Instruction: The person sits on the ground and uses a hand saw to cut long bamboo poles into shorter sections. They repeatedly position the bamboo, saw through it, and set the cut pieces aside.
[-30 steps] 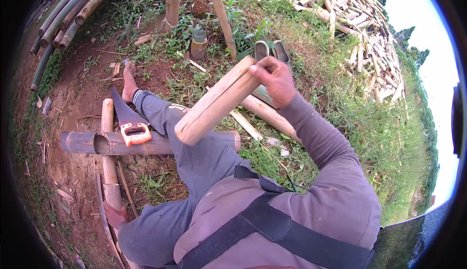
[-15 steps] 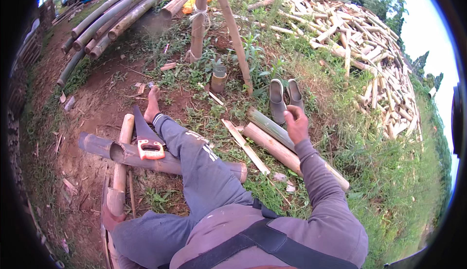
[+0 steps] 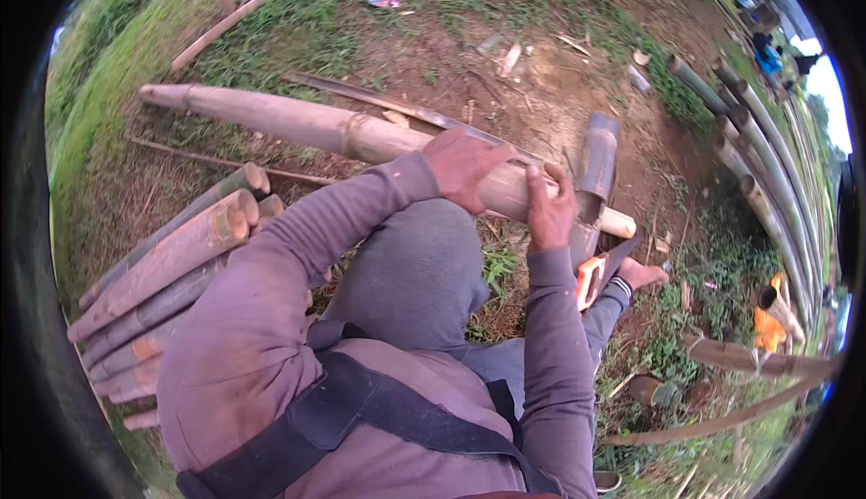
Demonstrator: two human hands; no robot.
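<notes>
A long, thick bamboo pole (image 3: 307, 124) slants across from the far left to the middle, over my bent knee's far side. My left hand (image 3: 465, 167) is closed over it, fingers wrapping the top. At the pole's right end, my right hand (image 3: 551, 208) is closed against it, thumb and fingers upright; the fingers' far side is partly hidden. Just beyond the right hand lies a dark cross-laid bamboo piece (image 3: 597, 152). A handsaw (image 3: 591, 281) with an orange and white handle rests close to my right forearm and bare foot.
Cut bamboo lengths (image 3: 167, 273) are stacked at the left beside my arm. Long green poles (image 3: 776, 201) lie at the right. A tied bamboo post (image 3: 758, 357) and a short bamboo stump (image 3: 645, 389) stand at lower right. A split bamboo strip (image 3: 361, 97) runs behind the pole.
The view has swung left. My left hand has come into sight on the bamboo pole. My right hand, earlier raised near the clogs, is now at the pole's end.
</notes>
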